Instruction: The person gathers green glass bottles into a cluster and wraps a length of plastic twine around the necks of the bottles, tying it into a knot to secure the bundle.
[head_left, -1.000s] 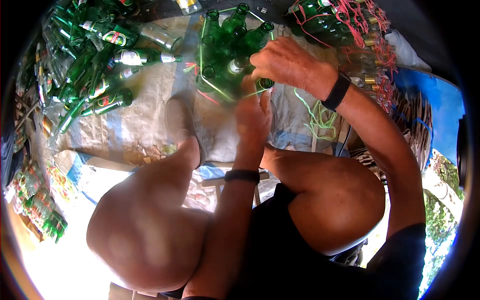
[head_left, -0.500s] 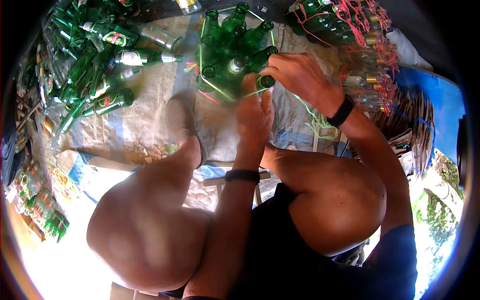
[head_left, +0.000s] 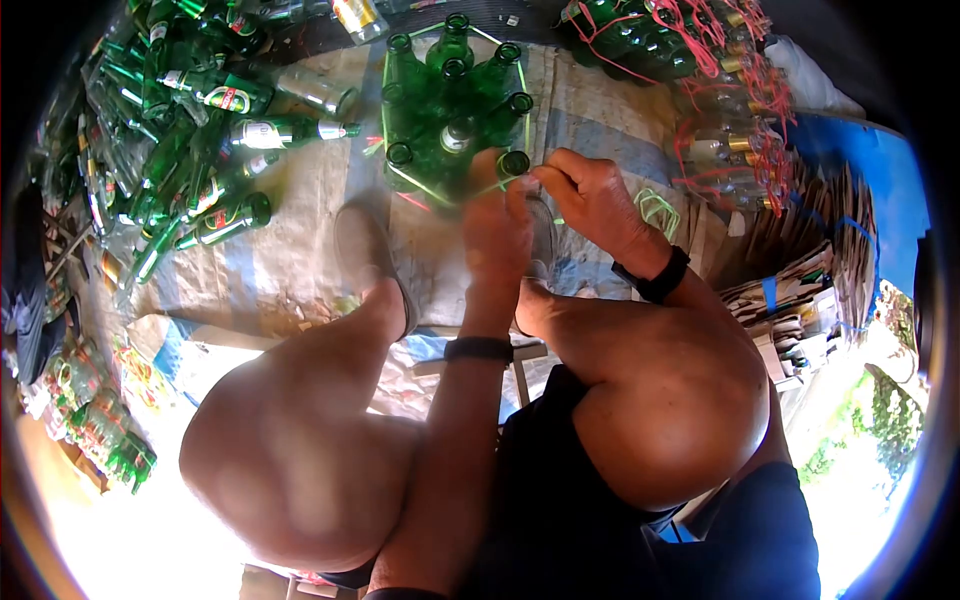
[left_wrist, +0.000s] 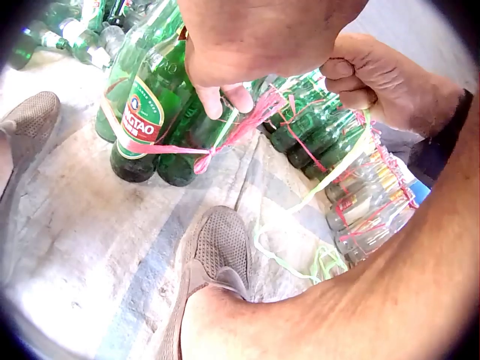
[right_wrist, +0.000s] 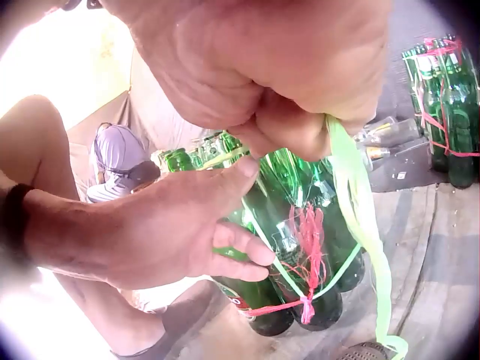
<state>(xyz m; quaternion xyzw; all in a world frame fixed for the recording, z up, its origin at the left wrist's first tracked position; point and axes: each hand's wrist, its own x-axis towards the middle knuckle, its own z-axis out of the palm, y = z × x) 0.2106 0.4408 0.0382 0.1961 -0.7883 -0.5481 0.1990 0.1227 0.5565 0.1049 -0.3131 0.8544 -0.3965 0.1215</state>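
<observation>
Green bottles (head_left: 450, 105) stand bundled upright, with light green twine round their necks and pink twine (left_wrist: 142, 148) lower down. My left hand (head_left: 497, 225) holds the near right bottle (head_left: 513, 165), its thumb and fingers on different sides, partly hidden. In the right wrist view, two left fingers (right_wrist: 236, 262) lie across the glass. Just right of that bottle, my right hand (head_left: 605, 210) has curled fingers gripping a light green strip (right_wrist: 358, 195). The strip hangs from this fist to a loose tangle (left_wrist: 326, 259) on the ground sheet.
Loose green and clear bottles (head_left: 225, 95) lie piled at the left. Bottles tied with pink twine (head_left: 730, 150) are at the upper right, above stacked cardboard (head_left: 840, 230). A shoe (head_left: 370, 250) rests on the sheet (head_left: 290, 255) near the bundle.
My right hand has moved from over the bundle's right side towards me, to beside the near right bottle. My left hand keeps its place at that bottle. The head view has shifted slightly.
</observation>
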